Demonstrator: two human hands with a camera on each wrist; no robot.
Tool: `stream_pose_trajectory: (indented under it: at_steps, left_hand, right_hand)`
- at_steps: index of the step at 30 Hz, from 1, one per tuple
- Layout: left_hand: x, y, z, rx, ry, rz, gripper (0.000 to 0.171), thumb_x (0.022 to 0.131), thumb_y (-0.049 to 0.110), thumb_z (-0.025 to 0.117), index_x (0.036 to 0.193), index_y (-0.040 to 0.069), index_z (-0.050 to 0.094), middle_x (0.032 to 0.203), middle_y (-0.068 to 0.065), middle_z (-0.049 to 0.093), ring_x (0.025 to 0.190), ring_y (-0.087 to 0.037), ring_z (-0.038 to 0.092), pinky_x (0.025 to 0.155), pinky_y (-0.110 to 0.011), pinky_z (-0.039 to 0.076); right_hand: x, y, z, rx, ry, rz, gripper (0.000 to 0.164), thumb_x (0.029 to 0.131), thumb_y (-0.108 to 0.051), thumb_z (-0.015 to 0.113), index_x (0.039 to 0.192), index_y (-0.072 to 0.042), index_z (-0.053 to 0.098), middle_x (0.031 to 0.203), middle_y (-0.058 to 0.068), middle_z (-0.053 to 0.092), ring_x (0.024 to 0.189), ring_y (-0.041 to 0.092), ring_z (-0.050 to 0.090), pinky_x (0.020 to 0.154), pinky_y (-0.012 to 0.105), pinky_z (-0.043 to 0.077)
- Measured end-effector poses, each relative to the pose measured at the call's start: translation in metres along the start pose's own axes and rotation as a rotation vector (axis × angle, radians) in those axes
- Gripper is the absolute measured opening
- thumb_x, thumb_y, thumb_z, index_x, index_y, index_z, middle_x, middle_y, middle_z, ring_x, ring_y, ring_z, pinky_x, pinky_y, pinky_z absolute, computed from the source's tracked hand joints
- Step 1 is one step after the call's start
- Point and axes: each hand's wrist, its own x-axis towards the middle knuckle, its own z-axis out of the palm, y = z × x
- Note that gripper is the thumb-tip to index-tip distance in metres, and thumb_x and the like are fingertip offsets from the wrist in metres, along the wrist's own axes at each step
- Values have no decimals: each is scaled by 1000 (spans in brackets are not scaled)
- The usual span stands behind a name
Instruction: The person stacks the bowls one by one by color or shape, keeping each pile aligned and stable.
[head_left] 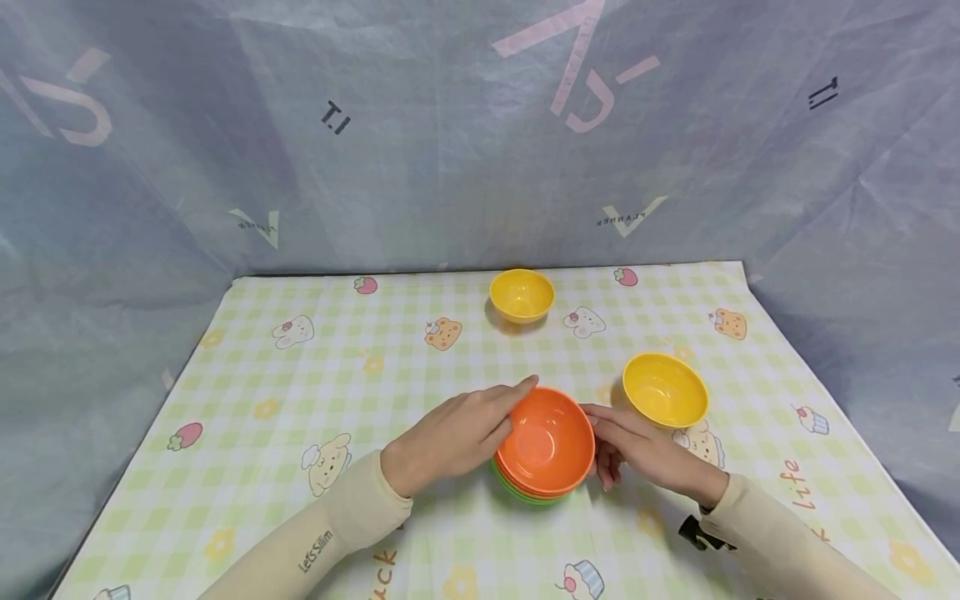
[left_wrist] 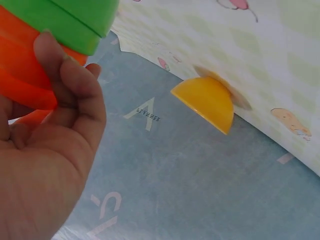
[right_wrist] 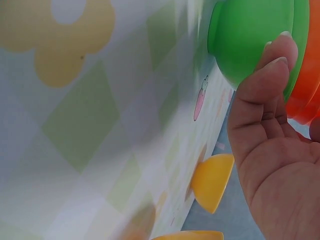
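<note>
Both hands hold a nested stack of bowls from its two sides in the head view. The orange bowls (head_left: 546,442) form the top of the stack, and green bowls (right_wrist: 255,42) sit beneath them. At the stack's left side, my left hand (head_left: 457,429) grips it, its fingers bent against the orange and green walls in the left wrist view. Opposite, my right hand (head_left: 648,450) grips the stack with curled fingers, fingertips on the green wall in the right wrist view. Whether the stack's base touches the table is hard to tell.
One yellow bowl (head_left: 666,390) stands upright just beyond my right hand. Another yellow bowl (head_left: 522,296) is near the table's back edge. A checked cloth (head_left: 262,467) with cartoon prints covers the table, and grey-blue fabric (head_left: 420,167) hangs behind and at both sides.
</note>
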Motion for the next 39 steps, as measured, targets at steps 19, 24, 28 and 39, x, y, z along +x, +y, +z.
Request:
stream_pose_trajectory:
  at_steps: [19,24,28,39]
  left_hand:
    - [-10,-8,12,-164,-56,-59,123,57,78,70,153,24,13,143,9,35,119,-6,44,95,-36,45]
    - [-8,-9,15,-226,-33,-40,109,59,71,74,147,30,23,128,14,45,107,-1,49,87,-33,49]
    - [-10,-9,17,-216,-48,-66,109,61,75,70,147,31,21,125,16,45,104,0,50,85,-31,50]
    - [-9,-10,17,-286,-56,-42,105,62,66,77,145,32,23,125,17,45,107,1,49,87,-32,48]
  right_hand:
    - [0,-1,1,-5,9,16,34,109,-18,24,128,-7,49,75,27,59,56,35,56,48,38,52]
    - [0,0,0,-2,2,-1,35,109,-18,24,132,-7,47,74,28,57,56,35,56,48,39,51]
    - [-1,0,0,-2,3,7,36,109,-17,23,136,-5,45,72,27,57,56,37,55,49,42,51]
    - [0,0,-1,-16,2,33,38,109,-19,23,139,-7,43,71,27,57,56,38,55,50,42,51]
